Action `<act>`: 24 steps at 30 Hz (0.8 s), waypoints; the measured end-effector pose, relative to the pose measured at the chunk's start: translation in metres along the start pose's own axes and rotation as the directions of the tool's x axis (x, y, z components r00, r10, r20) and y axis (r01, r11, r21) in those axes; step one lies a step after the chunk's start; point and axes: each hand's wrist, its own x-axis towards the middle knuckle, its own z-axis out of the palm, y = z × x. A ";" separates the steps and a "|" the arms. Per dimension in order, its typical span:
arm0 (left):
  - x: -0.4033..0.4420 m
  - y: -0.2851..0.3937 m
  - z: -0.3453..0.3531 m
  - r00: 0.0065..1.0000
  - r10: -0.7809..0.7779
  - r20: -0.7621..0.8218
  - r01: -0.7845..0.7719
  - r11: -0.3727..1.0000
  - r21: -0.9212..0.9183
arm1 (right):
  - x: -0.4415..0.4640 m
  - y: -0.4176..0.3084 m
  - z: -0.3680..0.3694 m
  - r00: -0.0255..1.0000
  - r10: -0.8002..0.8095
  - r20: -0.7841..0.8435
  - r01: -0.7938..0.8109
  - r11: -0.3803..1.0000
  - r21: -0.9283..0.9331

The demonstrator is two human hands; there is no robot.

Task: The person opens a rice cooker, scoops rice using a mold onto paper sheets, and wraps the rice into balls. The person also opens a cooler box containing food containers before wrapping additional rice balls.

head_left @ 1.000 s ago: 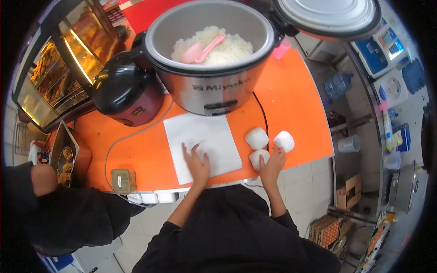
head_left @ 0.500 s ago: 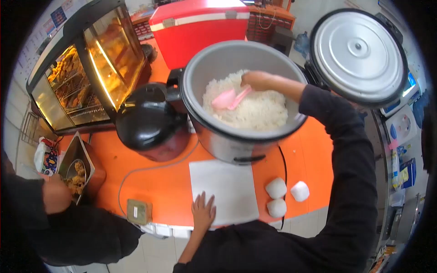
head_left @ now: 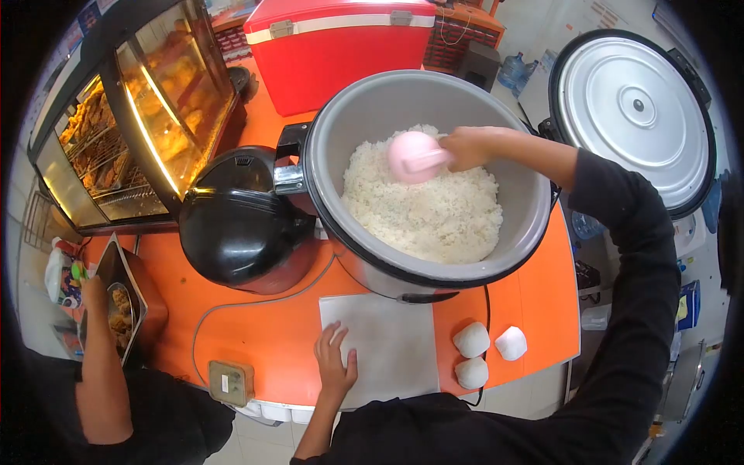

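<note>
My right hand (head_left: 467, 149) is closed on the handle of a pink scoop (head_left: 414, 157) over the white rice (head_left: 434, 213) in the large silver cooker (head_left: 329, 182). Below the cooker, my left hand (head_left: 335, 363) has its fingers spread at the left edge of the white paper (head_left: 391, 353) and holds nothing. Right of the paper sit wrapped white rounded bundles: two touching, an upper one (head_left: 472, 339) and a lower one (head_left: 471, 373), and a third (head_left: 511, 343) a little apart.
The cooker's lid (head_left: 612, 101) stands open at right. A dark smaller cooker (head_left: 240, 221), a red cooler box (head_left: 333, 62) and a lit food display case (head_left: 155, 116) stand behind and left. A co-worker's arm (head_left: 105, 380) is by a metal tray (head_left: 155, 310); a small square tin (head_left: 230, 383) lies nearby.
My right hand has gone from the white bundles into the cooker and lifted the pink scoop off the rice. My left hand stays by the paper. The co-worker's arm has reached forward.
</note>
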 end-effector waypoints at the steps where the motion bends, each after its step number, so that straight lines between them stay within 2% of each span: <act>1: 0.016 0.006 -0.003 1.000 -0.003 -0.001 0.003 1.000 -0.002 | 0.000 0.004 0.001 1.000 -0.001 0.003 0.001 1.000 -0.002; 2: 0.031 0.011 -0.006 0.994 0.079 -0.073 -0.078 0.997 0.009 | 0.003 0.014 0.006 0.970 0.012 0.242 -0.045 0.990 0.131; 3: 0.042 0.015 -0.009 0.976 0.164 -0.146 -0.161 0.987 0.027 | 0.006 0.022 0.011 0.886 -0.006 0.464 -0.122 0.962 0.246; 4: 0.048 0.017 -0.012 0.974 0.167 -0.151 -0.165 0.986 0.028 | 0.009 0.029 0.021 0.888 -0.003 0.460 -0.122 0.963 0.242; 6: 0.057 0.017 -0.014 0.950 0.208 -0.232 -0.213 0.977 0.006 | 0.016 0.038 0.041 0.735 -0.055 0.676 -0.047 0.990 0.132; 7: 0.056 0.014 -0.015 0.949 0.207 -0.238 -0.212 0.977 0.006 | 0.010 0.018 0.027 0.788 -0.032 0.614 0.229 0.942 -0.246; 8: 0.049 0.010 -0.014 0.956 0.173 -0.239 -0.173 0.985 0.018 | 0.015 0.006 0.012 0.787 -0.030 0.616 0.233 0.940 -0.251; 10: 0.033 0.002 -0.012 0.963 0.128 -0.239 -0.125 0.992 0.028 | 0.028 -0.009 -0.005 0.881 0.048 0.471 0.162 0.905 -0.394; 11: 0.024 -0.003 -0.010 0.971 0.082 -0.227 -0.073 0.996 0.045 | 0.040 -0.008 -0.001 0.975 -0.034 0.218 0.096 0.955 -0.280; 12: 0.016 -0.007 -0.010 0.976 0.035 -0.216 -0.022 0.998 0.065 | 0.052 -0.010 0.005 0.995 -0.075 -0.062 0.066 0.987 -0.146; 13: 0.007 -0.011 -0.010 0.975 0.031 -0.220 -0.017 0.998 0.064 | 0.065 -0.015 0.013 0.995 -0.079 -0.060 0.070 0.986 -0.149; 15: -0.008 -0.018 -0.009 0.988 -0.039 -0.152 0.056 0.993 0.108 | 0.088 -0.029 0.032 0.907 0.055 -0.418 0.044 0.974 0.223; 16: -0.014 -0.020 -0.009 0.986 -0.043 -0.159 0.060 0.993 0.105 | 0.099 -0.029 0.041 0.907 0.048 -0.418 0.047 0.975 0.215; 18: -0.024 -0.025 -0.011 0.977 -0.125 -0.174 0.148 0.981 0.123 | 0.118 -0.028 0.058 0.772 -0.062 -0.633 0.102 0.994 0.027; 20: -0.031 -0.030 -0.012 0.966 -0.174 -0.189 0.199 0.972 0.122 | 0.127 -0.029 0.067 0.751 -0.099 -0.653 0.109 0.994 -0.025; 24: -0.033 -0.037 -0.013 0.931 -0.264 -0.250 0.296 0.950 0.101 | 0.133 -0.032 0.076 0.803 -0.132 -0.581 0.041 0.985 -0.166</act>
